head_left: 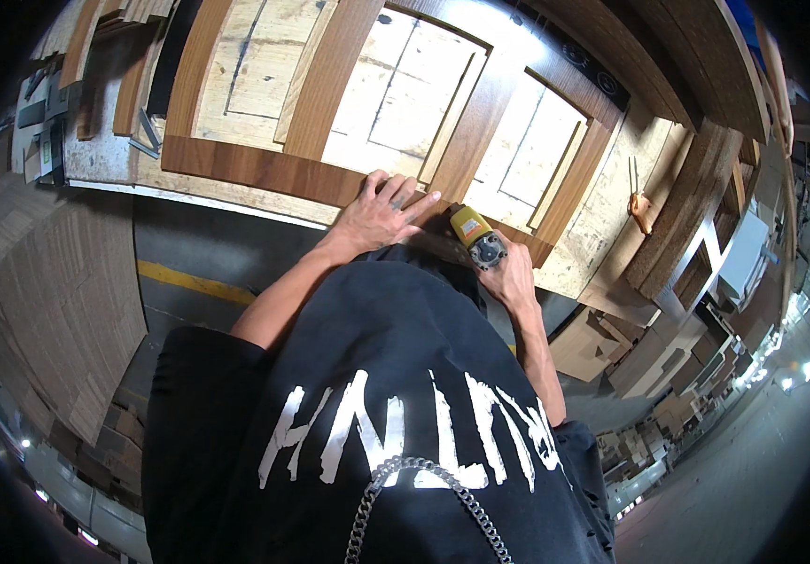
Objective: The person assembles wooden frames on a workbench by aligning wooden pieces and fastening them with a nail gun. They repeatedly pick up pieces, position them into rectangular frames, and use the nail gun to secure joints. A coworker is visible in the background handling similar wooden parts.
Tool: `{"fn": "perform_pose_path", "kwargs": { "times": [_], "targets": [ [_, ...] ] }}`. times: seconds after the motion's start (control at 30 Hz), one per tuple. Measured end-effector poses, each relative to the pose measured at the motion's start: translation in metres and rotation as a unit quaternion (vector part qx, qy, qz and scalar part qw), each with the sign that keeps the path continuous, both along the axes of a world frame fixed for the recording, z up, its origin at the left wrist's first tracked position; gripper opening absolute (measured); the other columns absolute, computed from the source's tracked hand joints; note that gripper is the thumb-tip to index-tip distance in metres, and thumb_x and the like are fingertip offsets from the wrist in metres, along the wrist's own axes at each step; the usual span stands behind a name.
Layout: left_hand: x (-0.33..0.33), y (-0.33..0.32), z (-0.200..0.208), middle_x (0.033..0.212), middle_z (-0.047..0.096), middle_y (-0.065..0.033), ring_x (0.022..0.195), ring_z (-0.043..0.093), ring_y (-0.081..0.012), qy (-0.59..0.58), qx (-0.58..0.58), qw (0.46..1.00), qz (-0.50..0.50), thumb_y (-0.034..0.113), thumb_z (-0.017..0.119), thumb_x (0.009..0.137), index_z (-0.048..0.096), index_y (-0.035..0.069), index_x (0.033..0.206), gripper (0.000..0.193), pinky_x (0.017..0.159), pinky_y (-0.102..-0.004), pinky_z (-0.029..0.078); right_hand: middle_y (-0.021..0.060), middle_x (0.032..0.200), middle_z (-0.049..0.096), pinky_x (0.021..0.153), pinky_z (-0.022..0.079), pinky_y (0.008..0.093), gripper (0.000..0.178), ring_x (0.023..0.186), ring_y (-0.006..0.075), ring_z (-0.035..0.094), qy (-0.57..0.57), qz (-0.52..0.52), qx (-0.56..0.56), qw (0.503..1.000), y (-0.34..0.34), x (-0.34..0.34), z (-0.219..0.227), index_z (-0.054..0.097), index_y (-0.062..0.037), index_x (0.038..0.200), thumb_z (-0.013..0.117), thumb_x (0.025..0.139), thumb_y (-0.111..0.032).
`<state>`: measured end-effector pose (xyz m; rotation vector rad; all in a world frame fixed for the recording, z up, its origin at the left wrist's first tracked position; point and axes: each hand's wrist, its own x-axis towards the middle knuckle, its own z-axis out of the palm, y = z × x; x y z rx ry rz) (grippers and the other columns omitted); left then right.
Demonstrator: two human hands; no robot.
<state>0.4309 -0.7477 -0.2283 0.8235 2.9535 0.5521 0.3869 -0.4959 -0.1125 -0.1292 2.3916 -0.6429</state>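
A brown wooden frame [236, 164] lies on the pale, marked workbench [396, 70] in front of me. It has a long rail along the near side and several crosspieces running away from it. My left hand [384, 214] lies on the near rail with its fingers spread, holding nothing. Just to its right, my right hand [516, 277] grips a yellow nail gun [472, 227] with a grey and black round cap. The gun's front end meets the near rail by a crosspiece; its tip and handle are mostly hidden.
Right of the frame, a small tool with an orange handle [643, 214] lies on the bench beside stacked dark boards [682, 216]. Thin metal strips [147, 132] lie at the left. Large brown panels [57, 273] stand on the left, and a cardboard box [584, 346] sits at the lower right.
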Motion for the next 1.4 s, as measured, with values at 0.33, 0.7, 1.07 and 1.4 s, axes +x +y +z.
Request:
{"fn": "perform_pose_path", "kwargs": {
  "times": [0.33,0.7,1.07,1.4],
  "targets": [
    [0.001,0.0,-0.002,0.13,0.047,-0.0132,0.126,0.042,-0.0307,-0.004,0.019,1.0,0.003,0.051,0.07,0.088,0.04,0.021,0.155,0.08,0.108,-0.0539,0.031,0.0276,0.079,0.068,0.073,0.053,0.0485,0.026,0.079,0.0453,0.067,0.001,-0.008,-0.015,1.0,-0.003,0.0,0.003,0.068,0.0009,0.101,0.07,0.078,-0.01],
    [-0.001,-0.006,-0.002,0.129,0.05,-0.0103,0.125,0.045,-0.0285,-0.019,0.077,0.997,0.008,0.04,0.08,0.08,0.046,0.018,0.152,0.082,0.109,-0.0511,0.032,0.0294,0.078,0.067,0.074,0.053,0.0479,0.037,0.079,0.0463,0.067,0.017,0.013,-0.006,1.0,-0.005,0.001,-0.003,0.069,0.0024,0.109,0.071,0.075,-0.011],
    [0.003,0.001,-0.007,0.128,0.053,-0.0086,0.124,0.047,-0.0294,0.006,0.126,0.992,0.02,0.018,0.08,0.072,0.049,0.017,0.149,0.082,0.111,-0.0493,0.033,0.0275,0.082,0.069,0.074,0.054,0.0466,0.038,0.08,0.0435,0.068,0.019,0.038,-0.016,0.999,-0.02,-0.006,0.004,0.069,0.0016,0.112,0.07,0.075,-0.008],
    [0.023,-0.123,0.0,0.16,0.021,-0.0209,0.149,0.022,-0.0378,0.038,-0.015,0.985,0.166,0.07,0.067,0.079,0.025,0.02,0.16,0.104,0.123,-0.0585,0.017,0.028,0.087,0.07,0.077,0.055,0.0459,0.035,0.087,0.0448,0.068,-0.004,0.028,-0.053,0.998,0.004,0.027,0.002,0.069,0.0013,0.112,0.071,0.08,-0.012]
  ]
}}
